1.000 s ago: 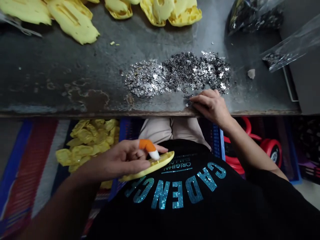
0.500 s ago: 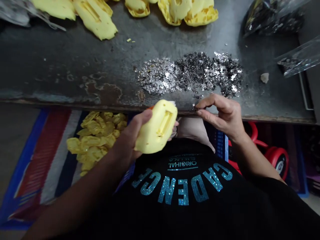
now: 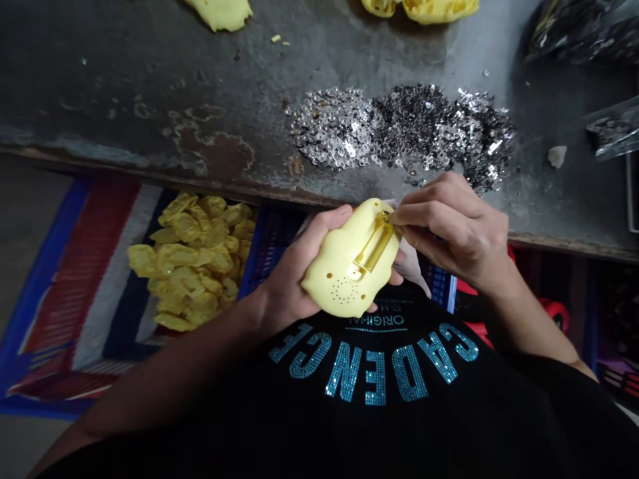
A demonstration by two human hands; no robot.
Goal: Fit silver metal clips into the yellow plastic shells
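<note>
My left hand is closed around a yellow plastic battery-compartment shell, thumb along its side. The shell's slot faces up, with screw holes and a cluster of tiny speaker holes in the lower part. At the slot's upper end my right hand pinches a small metal battery contact, mostly hidden by the fingertips. Just beyond the hands, on the metal bench, lie a pile of silvery flat contacts, a darker pile of small metal pieces and a shiny pile of contacts.
Yellow shells lie at the bench's far side. Clear bags of metal parts stand at the right. Below the bench edge, a blue-rimmed crate and a heap of yellow shells are on the left. A whitish lump sits at right.
My right hand has brought the small contact from the bench edge to the shell's slot. The shell has turned and moved right, so its speaker holes show. The view has shifted.
</note>
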